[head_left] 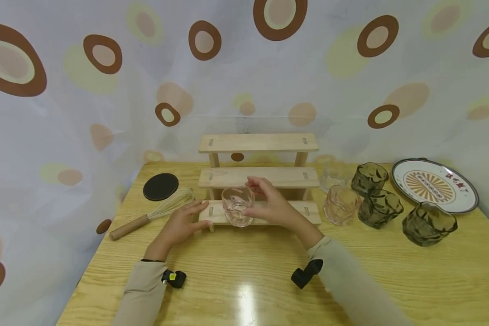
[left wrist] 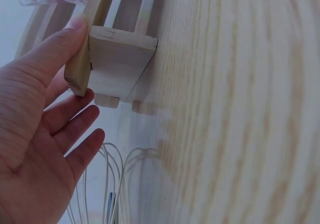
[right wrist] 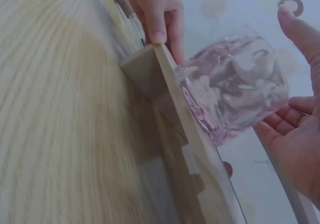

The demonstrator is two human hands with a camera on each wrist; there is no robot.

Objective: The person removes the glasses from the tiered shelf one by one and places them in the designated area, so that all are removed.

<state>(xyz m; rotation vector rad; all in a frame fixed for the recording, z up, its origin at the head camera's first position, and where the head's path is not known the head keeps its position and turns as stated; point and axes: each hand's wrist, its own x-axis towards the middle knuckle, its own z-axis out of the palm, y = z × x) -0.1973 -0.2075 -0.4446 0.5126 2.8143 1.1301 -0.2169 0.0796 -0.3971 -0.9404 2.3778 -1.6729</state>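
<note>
A three-tier wooden shelf (head_left: 258, 177) stands at the back of the table. On its lowest step sits a clear, pink-tinted faceted glass (head_left: 238, 207), upright. My left hand (head_left: 183, 222) pinches the left end of that step; in the left wrist view, the thumb lies on one face of the board (left wrist: 79, 69) and a fingertip meets the other. Beside the glass is my right hand (head_left: 274, 207). In the right wrist view its thumb stands away from the glass (right wrist: 235, 86), with the loosely bent fingers close to its side; whether they touch cannot be told.
Right of the shelf are a clear glass (head_left: 335, 173), a pink glass (head_left: 341, 206) and three smoky dark glasses (head_left: 379, 209). A patterned plate (head_left: 458, 201) lies behind them. On the left lie a whisk (head_left: 134, 226) and a black round coaster (head_left: 160, 186).
</note>
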